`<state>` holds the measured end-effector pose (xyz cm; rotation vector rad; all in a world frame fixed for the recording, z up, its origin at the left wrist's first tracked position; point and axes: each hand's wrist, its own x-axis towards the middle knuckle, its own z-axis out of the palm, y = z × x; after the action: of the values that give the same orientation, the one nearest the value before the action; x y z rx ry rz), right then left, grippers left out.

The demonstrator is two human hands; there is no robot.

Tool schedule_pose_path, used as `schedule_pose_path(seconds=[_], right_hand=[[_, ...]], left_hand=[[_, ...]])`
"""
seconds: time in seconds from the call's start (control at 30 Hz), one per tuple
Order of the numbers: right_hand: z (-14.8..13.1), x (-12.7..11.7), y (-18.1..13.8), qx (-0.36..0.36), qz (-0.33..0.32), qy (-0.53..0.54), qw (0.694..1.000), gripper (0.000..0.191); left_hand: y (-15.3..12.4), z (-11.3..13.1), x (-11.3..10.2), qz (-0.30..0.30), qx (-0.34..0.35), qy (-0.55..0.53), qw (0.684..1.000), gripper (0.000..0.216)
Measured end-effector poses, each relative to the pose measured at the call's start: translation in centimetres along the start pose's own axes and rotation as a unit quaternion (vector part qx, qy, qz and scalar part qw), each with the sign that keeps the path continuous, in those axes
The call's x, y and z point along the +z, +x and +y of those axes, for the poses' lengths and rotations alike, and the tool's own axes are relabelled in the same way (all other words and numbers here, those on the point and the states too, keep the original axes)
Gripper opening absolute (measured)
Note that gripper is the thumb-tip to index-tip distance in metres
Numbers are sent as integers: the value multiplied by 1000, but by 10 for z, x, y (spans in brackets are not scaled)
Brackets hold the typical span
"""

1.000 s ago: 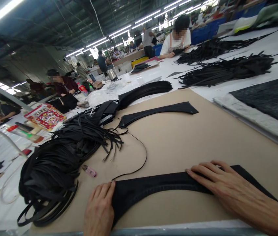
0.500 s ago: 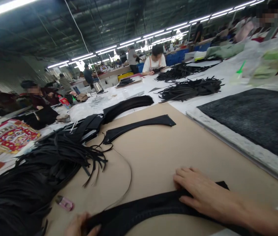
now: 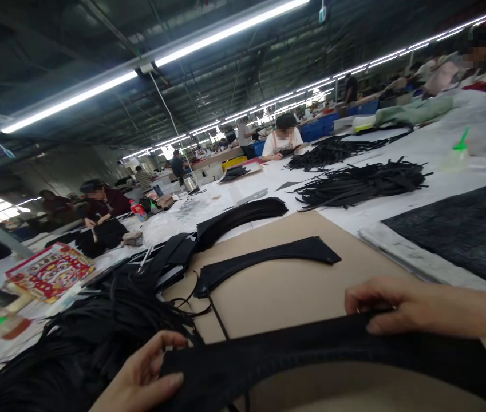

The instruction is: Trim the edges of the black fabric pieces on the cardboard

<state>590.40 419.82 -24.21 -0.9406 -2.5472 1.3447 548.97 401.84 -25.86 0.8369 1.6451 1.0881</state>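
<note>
A long curved black fabric piece (image 3: pixel 303 355) is lifted off the brown cardboard sheet (image 3: pixel 294 292) close to the camera. My left hand (image 3: pixel 142 377) pinches its left end between thumb and fingers. My right hand (image 3: pixel 397 306) grips its upper edge further right, thumb underneath. A thin black cord (image 3: pixel 219 320) runs across the cardboard toward the lifted piece. A second curved black piece (image 3: pixel 264 260) lies flat on the cardboard beyond my hands.
A big heap of black strips (image 3: pixel 97 332) lies to the left, more black piles (image 3: pixel 363 183) at the back right. A dark grey mat (image 3: pixel 470 229) sits on the right. A colourful box (image 3: pixel 49 272) and bottles stand at far left. Other people work at tables behind.
Both hands went from pressing the black piece flat on the cardboard to gripping it and lifting it toward the camera. The view has tilted upward.
</note>
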Motion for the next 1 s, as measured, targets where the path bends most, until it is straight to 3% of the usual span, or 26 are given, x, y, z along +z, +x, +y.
schedule_pose_path(seconds=[0.1,0.2,0.33,0.47,0.7,1.0], right_hand=[[4,-44,47,-22,34,-67,997,26],[19,-75,99,-36,71,-149,986,32],[39,-91,162,3,102,-266,959,29],[58,-85,204,28,102,-294,950,31],[83,-70,226,58,109,-315,941,38],[83,-61,203,87,136,-336,928,38]], left_hand=[[55,43,9,-12,20,11,1000,71],[115,66,13,-10,70,79,994,65],[188,60,14,18,85,118,989,46],[239,41,12,54,97,188,976,24],[278,21,0,110,111,320,934,30],[273,15,2,149,132,388,900,43]])
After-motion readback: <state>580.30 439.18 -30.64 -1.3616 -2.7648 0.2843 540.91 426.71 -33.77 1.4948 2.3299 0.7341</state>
